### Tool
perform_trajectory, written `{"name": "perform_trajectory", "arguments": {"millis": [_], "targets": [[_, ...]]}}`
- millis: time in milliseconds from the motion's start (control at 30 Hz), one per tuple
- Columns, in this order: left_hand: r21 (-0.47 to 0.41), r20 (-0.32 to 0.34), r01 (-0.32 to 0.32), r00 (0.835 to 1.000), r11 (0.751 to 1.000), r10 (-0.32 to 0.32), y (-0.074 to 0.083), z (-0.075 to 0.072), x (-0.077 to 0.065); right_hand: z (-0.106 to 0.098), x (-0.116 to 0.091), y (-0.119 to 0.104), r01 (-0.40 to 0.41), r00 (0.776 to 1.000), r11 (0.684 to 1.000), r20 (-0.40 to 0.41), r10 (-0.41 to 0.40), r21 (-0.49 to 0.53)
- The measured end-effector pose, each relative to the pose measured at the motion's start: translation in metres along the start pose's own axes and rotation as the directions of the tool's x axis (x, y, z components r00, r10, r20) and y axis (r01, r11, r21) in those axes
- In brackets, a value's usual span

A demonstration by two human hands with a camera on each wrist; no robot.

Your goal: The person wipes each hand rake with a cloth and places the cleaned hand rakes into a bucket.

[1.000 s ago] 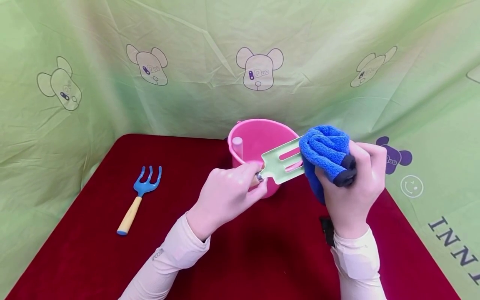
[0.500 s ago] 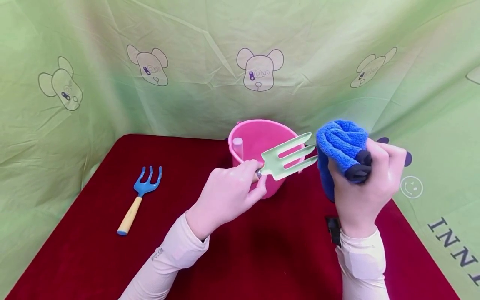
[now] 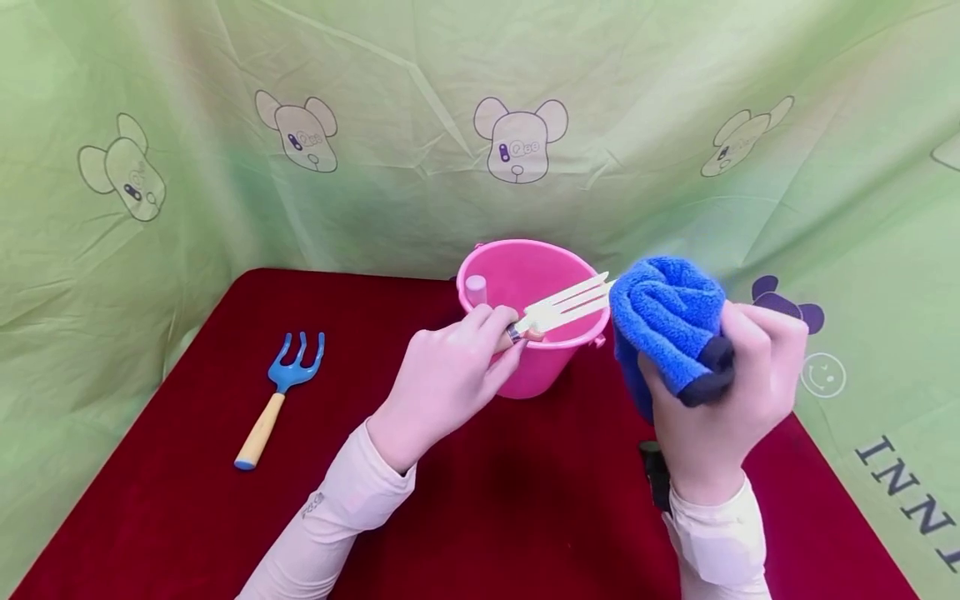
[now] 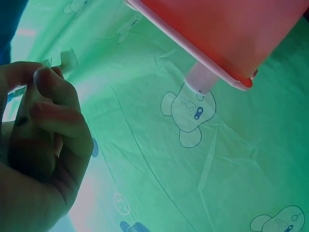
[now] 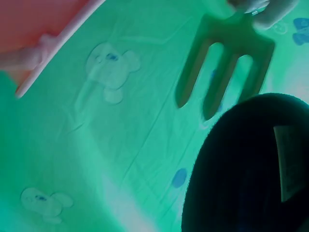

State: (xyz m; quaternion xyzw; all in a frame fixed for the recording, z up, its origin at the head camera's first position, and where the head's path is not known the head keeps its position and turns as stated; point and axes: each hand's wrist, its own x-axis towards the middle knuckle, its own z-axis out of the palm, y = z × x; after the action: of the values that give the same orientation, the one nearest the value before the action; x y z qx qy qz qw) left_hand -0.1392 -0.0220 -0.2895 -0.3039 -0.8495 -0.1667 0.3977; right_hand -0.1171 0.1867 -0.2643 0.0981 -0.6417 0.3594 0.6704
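Observation:
My left hand (image 3: 450, 371) grips the wooden handle of a pale green hand fork (image 3: 558, 312) close to its metal collar. The fork's three tines point right, over the pink bucket's rim. In my right hand (image 3: 731, 408) is a bunched blue towel (image 3: 660, 312) with black edging, my fingers curled round it. The towel sits right at the tine tips in the head view. From the right wrist, the green fork (image 5: 231, 53) shows flat side on, its tines reaching down beside the dark towel (image 5: 241, 179). My left palm hides most of the handle in the head view.
A pink bucket (image 3: 532, 371) stands behind my hands, with a pale pink cylinder (image 3: 476, 289) upright inside its left rim. A blue three-tined hand fork (image 3: 279, 400) with a wooden handle lies left on the red tablecloth (image 3: 150, 492). Green printed curtain (image 3: 390, 100) surrounds the table.
The towel came off the tines to the right, then moved back left and slightly down to their tips. My left hand has rolled the green fork, so its head appears narrower.

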Motion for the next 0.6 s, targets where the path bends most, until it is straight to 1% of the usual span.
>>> {"name": "perform_trajectory", "arguments": {"millis": [100,200,300,367,433,500,600], "targets": [[0.01,0.002,0.009,1.0,1.0,-0.009,-0.001,0.0,0.0,-0.002,-0.006,-0.009,0.029,0.999,0.998,0.03,-0.03,0.054],[0.012,0.01,0.016,1.0,1.0,-0.016,-0.002,0.0,0.0,-0.001,-0.014,-0.016,0.062,0.993,0.993,0.098,-0.072,0.099],[0.005,0.023,0.025,0.999,1.0,-0.025,-0.001,0.0,0.001,0.002,-0.021,-0.021,0.09,0.974,0.989,0.195,-0.111,0.116],[-0.006,0.029,0.033,0.999,0.999,-0.033,0.0,0.001,0.001,0.004,-0.025,-0.022,0.093,0.958,0.989,0.258,-0.121,0.118],[-0.023,0.028,0.034,0.999,0.999,-0.034,0.001,0.001,0.001,0.007,-0.028,-0.022,0.099,0.946,0.988,0.297,-0.13,0.115],[-0.028,0.014,0.023,1.0,0.999,-0.022,0.002,0.001,0.001,0.01,-0.031,-0.022,0.107,0.945,0.988,0.296,-0.136,0.113],[0.001,-0.022,-0.013,1.0,1.0,0.013,0.004,0.001,0.0,0.014,-0.035,-0.021,0.135,0.951,0.984,0.264,-0.163,0.12]]}}
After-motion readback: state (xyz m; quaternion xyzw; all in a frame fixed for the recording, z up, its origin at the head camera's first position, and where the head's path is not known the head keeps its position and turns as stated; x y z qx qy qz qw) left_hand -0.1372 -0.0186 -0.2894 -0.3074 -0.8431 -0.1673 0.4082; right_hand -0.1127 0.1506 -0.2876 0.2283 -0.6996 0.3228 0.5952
